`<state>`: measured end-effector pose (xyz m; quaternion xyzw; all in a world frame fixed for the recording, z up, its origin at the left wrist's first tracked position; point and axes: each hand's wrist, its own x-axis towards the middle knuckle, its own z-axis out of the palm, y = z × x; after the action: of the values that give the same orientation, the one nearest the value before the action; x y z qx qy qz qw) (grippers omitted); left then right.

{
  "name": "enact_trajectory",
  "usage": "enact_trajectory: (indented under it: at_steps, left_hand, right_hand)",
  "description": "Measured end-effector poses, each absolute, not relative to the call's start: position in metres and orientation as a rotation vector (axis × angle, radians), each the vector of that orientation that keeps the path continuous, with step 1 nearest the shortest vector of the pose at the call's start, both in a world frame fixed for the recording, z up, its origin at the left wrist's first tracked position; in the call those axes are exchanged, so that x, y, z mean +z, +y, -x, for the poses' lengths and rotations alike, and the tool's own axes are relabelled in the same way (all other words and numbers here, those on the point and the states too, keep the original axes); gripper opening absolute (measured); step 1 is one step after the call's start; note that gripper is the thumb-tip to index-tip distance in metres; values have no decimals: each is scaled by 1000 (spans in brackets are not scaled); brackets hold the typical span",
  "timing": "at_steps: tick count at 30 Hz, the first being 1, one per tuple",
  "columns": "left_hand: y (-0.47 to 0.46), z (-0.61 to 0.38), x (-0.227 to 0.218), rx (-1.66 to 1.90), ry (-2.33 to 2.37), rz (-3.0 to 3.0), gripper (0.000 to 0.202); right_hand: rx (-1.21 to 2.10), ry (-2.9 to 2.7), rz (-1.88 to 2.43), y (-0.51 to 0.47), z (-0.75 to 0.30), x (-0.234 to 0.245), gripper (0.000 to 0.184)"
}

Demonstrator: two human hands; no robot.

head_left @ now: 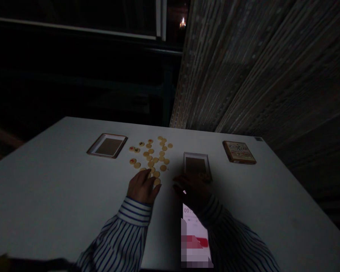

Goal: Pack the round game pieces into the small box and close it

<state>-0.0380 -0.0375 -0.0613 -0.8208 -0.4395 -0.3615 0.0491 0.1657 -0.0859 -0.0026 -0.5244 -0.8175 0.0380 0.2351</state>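
Observation:
Round wooden Chinese chess pieces [155, 160] lie scattered on the white table, several showing red or dark characters. My left hand [141, 187] is at the near end of the scatter, fingers curled over the pieces. One Chinese chess piece [157, 181] sits between its thumb and forefinger. My right hand [194, 190] is in deep shadow at the near side of an open shallow box [196, 154]; its fingertips point left and look apart, with nothing visible between them. A few pieces [204, 176] lie in the near part of that box.
Another shallow open box [93, 153] lies to the left. A box with a printed picture cover [239, 152] lies at right. Below my right hand is a lit phone [194, 226], partly covered by my sleeve. A strand curtain [215, 68] hangs behind the white table [59, 189].

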Motion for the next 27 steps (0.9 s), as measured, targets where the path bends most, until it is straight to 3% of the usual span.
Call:
enact_trajectory:
  at_steps: [14,21,27]
  left_hand:
    - [-37,38,-63,-1060,-1367,2526,23]
    - [-38,41,-48,-1254,-1221,2616,31]
    - [-48,33,-34,-1478,-1431,2498,24]
  right_hand:
    - [111,-2240,1426,-87,-164,1,18]
    - [96,-2240,1421,-87,-166,2,19]
    - [83,-2227,1425,-86,-166,2,17]
